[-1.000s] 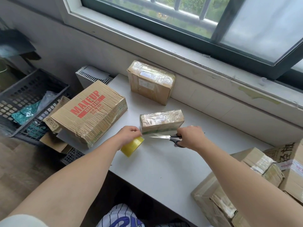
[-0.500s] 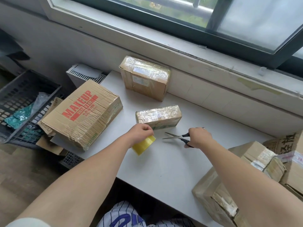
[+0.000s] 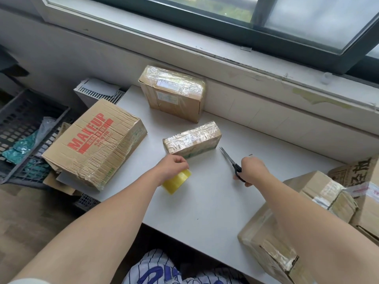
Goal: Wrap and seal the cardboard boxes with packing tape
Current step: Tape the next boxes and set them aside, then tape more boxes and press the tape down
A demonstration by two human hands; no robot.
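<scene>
— While the left hand (image 3: 174, 167) curls round a yellow tape roll (image 3: 176, 182), what does the right hand (image 3: 253, 170) hold?
— It grips black-handled scissors (image 3: 229, 158). A small taped box (image 3: 191, 139) sits centre frame; the left box (image 3: 94, 140) reads "MAKEUP" in red.

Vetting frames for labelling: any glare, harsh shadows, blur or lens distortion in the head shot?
Head view: soft daylight from the window, so shadows stay faint. Head view: the shiny wrap on the small box glints and hides its print. Head view: the wide angle slightly bows the sill. The scissors and tape roll read sharp.
</scene>
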